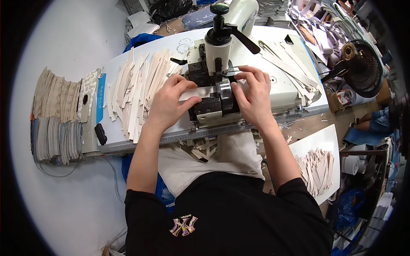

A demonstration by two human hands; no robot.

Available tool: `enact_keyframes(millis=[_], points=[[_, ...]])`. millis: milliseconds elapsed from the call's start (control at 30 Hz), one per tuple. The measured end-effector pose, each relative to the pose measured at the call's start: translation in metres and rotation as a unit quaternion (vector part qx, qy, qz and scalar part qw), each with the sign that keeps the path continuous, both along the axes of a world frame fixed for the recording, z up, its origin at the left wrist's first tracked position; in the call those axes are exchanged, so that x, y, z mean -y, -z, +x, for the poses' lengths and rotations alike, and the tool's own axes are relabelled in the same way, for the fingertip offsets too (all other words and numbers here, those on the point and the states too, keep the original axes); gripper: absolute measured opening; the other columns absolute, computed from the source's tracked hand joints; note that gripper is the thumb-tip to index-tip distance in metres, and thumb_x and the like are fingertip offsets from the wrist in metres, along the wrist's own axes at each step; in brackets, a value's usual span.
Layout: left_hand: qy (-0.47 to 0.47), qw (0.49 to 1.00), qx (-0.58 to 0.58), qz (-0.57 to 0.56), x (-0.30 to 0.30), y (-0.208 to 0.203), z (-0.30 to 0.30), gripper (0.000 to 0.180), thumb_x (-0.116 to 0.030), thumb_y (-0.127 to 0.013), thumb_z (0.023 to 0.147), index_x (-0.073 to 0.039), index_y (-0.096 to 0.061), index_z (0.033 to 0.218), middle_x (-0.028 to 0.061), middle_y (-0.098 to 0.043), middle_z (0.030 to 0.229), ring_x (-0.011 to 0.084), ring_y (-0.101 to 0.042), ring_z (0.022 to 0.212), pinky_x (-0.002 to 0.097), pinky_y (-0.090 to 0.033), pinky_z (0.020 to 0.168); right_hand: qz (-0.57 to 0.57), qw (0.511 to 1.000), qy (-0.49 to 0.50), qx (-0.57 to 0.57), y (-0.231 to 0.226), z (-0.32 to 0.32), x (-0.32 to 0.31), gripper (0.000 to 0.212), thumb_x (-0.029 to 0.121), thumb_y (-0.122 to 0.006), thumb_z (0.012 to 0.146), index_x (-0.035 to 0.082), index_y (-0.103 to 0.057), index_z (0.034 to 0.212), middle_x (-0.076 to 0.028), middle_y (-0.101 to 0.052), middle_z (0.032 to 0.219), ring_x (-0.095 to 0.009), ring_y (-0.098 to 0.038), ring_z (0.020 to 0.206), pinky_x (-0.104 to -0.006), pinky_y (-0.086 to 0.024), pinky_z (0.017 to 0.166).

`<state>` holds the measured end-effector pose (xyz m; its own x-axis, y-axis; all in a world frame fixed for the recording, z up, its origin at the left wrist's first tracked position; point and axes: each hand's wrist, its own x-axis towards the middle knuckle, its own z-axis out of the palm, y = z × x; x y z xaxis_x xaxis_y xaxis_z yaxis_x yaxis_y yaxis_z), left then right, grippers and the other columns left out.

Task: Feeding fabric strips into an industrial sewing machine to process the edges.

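A white bench machine with a black knob on top, by its look a skiving machine, stands in front of me on the table. My left hand pinches a short whitish strip between thumb and fingers, and the strip's right end runs in at the machine's working head. To the right of that head, my right hand curves with thumb and index finger apart. Its fingertips are near the shiny round metal part, and I see nothing held in them; whether they touch the machine I cannot tell.
Loose pale strips lie heaped on the table left of the machine, with more strips at its right. Tied bundles stand at the far left. A black fan is at the right, above a white board bearing more strips.
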<state>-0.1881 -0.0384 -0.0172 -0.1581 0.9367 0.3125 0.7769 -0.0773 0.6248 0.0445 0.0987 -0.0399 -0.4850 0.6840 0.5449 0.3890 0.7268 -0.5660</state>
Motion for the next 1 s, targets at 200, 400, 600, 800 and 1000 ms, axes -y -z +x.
enact_keyframes(millis=[200,400,600,800,1000], points=[[-0.007,0.998,-0.055,-0.012,-0.017,0.0,0.011,0.033,-0.024,-0.089,0.086,-0.007,-0.078,0.112,0.006,-0.066,0.112,0.0266,-0.071,0.096,0.0394,-0.059,0.082,0.009,0.999,-0.013,0.04,-0.004,-0.004,0.004,0.021,0.019,-0.075,0.096,0.005,-0.072,0.111,-0.011,-0.067,0.132,-0.033,-0.055,0.124,-0.0461,-0.038,0.112],[-0.003,0.998,-0.066,0.017,-0.021,0.009,0.012,0.032,-0.026,-0.089,0.086,-0.007,-0.079,0.11,0.006,-0.066,0.11,0.0271,-0.073,0.093,0.0411,-0.06,0.081,-0.02,0.999,0.0,0.037,-0.006,0.002,-0.005,0.018,0.016,-0.072,0.099,0.004,-0.07,0.112,-0.01,-0.068,0.126,-0.032,-0.055,0.122,-0.0443,-0.039,0.112],[-0.018,1.0,0.007,-0.011,-0.016,0.013,0.011,0.032,-0.022,-0.088,0.089,-0.007,-0.078,0.115,0.006,-0.067,0.112,0.022,-0.066,0.084,0.0356,-0.056,0.076,0.017,0.997,0.077,-0.013,-0.034,0.064,-0.03,0.016,0.017,-0.069,0.105,0.003,-0.069,0.113,-0.007,-0.065,0.125,-0.026,-0.055,0.115,-0.0378,-0.043,0.105],[-0.088,0.995,0.043,0.013,-0.005,0.022,-0.014,0.031,-0.024,-0.086,0.091,-0.007,-0.078,0.115,0.0068,-0.068,0.106,0.0221,-0.063,0.082,0.0364,-0.054,0.077,-0.047,0.971,0.186,-0.146,-0.01,0.127,-0.07,0.023,0.022,-0.065,0.107,0.004,-0.071,0.119,-0.01,-0.066,0.126,-0.028,-0.053,0.121,-0.0398,-0.042,0.107],[-0.224,0.946,-0.208,-0.111,0.02,0.093,-0.071,0.031,-0.028,-0.082,0.094,-0.006,-0.077,0.115,0.0113,-0.071,0.11,0.0303,-0.068,0.101,0.0424,-0.056,0.088,-0.011,0.914,0.404,0.028,0.022,0.156,-0.099,0.032,0.028,-0.069,0.105,0.004,-0.071,0.127,-0.011,-0.063,0.139,-0.028,-0.052,0.129,-0.0391,-0.045,0.107]])
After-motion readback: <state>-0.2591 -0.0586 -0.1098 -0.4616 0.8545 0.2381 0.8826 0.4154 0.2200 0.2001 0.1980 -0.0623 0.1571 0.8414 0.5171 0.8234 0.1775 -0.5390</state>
